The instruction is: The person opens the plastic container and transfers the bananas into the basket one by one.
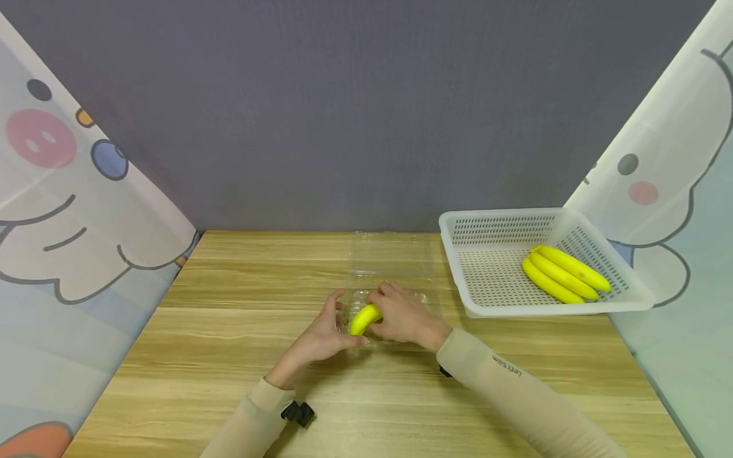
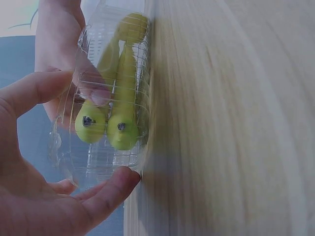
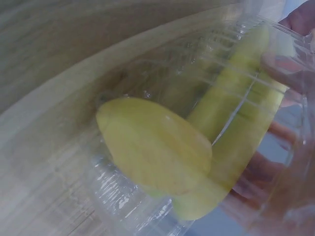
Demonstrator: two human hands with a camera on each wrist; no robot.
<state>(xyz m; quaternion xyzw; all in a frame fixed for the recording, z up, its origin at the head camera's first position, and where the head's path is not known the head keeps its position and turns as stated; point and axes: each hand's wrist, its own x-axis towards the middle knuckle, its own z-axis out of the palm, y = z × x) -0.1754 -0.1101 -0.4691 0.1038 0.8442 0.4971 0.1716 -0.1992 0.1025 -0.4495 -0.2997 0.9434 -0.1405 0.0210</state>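
Note:
A clear plastic clamshell box (image 1: 392, 256) lies on the table with its lid folded open toward the wall. My left hand (image 1: 325, 333) grips the box's left end, thumb at the near side and fingers round the far side. Inside the box, my right hand (image 1: 403, 315) holds a yellow banana (image 1: 364, 319), covering part of it. Through the plastic, the left wrist view shows two dark-tipped banana ends (image 2: 123, 132) side by side. Beyond them is a rounded yellow piece (image 2: 133, 28); its kind is unclear. The right wrist view shows the rounded yellow piece (image 3: 152, 145) beside the long bananas.
To the right, a white perforated basket (image 1: 466, 280) holds several yellow bananas (image 1: 564, 275). A grey wall (image 1: 366, 114) stands behind the wooden table (image 1: 246, 273). Cartoon-printed panels flank both sides.

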